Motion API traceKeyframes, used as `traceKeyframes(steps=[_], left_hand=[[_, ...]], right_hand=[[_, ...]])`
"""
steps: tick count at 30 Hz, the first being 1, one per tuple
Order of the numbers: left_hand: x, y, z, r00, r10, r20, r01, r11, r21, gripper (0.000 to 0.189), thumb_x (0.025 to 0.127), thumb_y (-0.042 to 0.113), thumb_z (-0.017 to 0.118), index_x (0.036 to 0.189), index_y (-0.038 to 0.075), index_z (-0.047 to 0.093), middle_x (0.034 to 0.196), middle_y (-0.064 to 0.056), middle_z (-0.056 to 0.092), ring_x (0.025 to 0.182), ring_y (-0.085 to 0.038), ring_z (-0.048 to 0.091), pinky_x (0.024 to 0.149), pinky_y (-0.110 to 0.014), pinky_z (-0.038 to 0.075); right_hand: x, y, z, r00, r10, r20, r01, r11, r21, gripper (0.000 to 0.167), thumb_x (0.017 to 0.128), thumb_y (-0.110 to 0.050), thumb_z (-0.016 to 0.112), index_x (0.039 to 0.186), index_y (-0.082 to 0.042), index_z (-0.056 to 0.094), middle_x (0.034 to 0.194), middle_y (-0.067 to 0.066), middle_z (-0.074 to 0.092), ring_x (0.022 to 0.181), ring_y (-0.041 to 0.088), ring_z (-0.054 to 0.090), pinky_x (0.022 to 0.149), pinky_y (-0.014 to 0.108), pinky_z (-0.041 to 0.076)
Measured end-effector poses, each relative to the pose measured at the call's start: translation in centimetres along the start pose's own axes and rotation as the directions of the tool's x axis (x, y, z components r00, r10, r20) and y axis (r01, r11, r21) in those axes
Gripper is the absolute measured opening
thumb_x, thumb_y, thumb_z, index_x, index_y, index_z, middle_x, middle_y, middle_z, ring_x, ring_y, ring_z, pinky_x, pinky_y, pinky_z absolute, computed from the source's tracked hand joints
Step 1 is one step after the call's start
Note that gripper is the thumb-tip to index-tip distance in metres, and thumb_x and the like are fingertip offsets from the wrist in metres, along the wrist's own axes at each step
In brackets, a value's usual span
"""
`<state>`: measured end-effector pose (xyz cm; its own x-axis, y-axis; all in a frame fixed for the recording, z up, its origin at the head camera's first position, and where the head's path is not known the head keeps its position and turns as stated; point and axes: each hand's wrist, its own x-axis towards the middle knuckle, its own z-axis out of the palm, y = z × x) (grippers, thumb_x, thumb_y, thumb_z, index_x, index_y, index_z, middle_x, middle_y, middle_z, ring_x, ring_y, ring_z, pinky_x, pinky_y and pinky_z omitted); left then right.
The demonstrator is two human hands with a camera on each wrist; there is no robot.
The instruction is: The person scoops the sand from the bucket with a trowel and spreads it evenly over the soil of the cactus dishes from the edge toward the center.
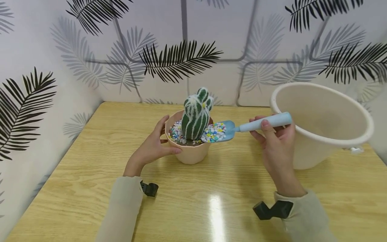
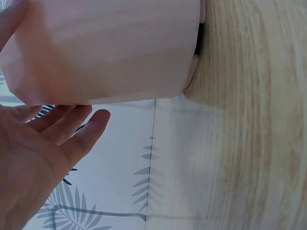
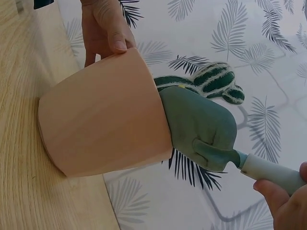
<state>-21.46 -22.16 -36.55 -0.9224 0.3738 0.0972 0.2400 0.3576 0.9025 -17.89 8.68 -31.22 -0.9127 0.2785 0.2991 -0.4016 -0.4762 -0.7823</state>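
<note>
A potted cactus, green with white fuzzy ridges, stands in a pale peach flower pot on the table. Colourful pebbles lie around its base. My left hand holds the pot's left side, thumb at the front of the rim and fingers farther back. In my right hand is the pale handle of a light blue trowel. Its blade carries a heap of multicoloured pebbles and reaches over the pot's right rim beside the cactus. The right wrist view shows the blade's underside against the rim.
A large cream bucket stands on the right of the wooden table, close behind my right hand. A wall covering with leaf prints rises behind the table's back edge. Small black wrist cameras sit at both sleeves.
</note>
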Motion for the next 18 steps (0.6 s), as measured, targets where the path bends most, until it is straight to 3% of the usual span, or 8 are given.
traceKeyframes(steps=[7,18], left_hand=[[-0.2,0.17,-0.41,1.0,-0.004,-0.007,0.004,1.0,-0.012,0.096,0.08,0.015,0.077,0.152,0.016,0.014,0.149,-0.018,0.028,0.135,-0.034,0.037,0.104,-0.052,0.041],[-0.15,0.38,-0.34,1.0,0.001,0.02,-0.001,1.0,-0.015,0.095,0.082,0.016,0.075,0.153,0.015,0.012,0.155,-0.012,0.022,0.14,-0.033,0.03,0.105,-0.053,0.039]], right_hand=[[0.2,-0.16,-0.09,0.999,-0.041,0.0,0.041,0.999,-0.017,0.026,0.091,-0.003,0.059,0.109,0.0,0.041,0.087,0.009,0.066,0.082,0.02,0.07,0.067,0.027,0.059],[0.53,-0.22,-0.13,0.998,-0.062,-0.01,0.062,0.998,0.003,0.025,0.09,-0.002,0.059,0.108,-0.001,0.041,0.085,0.01,0.066,0.079,0.02,0.071,0.067,0.029,0.059]])
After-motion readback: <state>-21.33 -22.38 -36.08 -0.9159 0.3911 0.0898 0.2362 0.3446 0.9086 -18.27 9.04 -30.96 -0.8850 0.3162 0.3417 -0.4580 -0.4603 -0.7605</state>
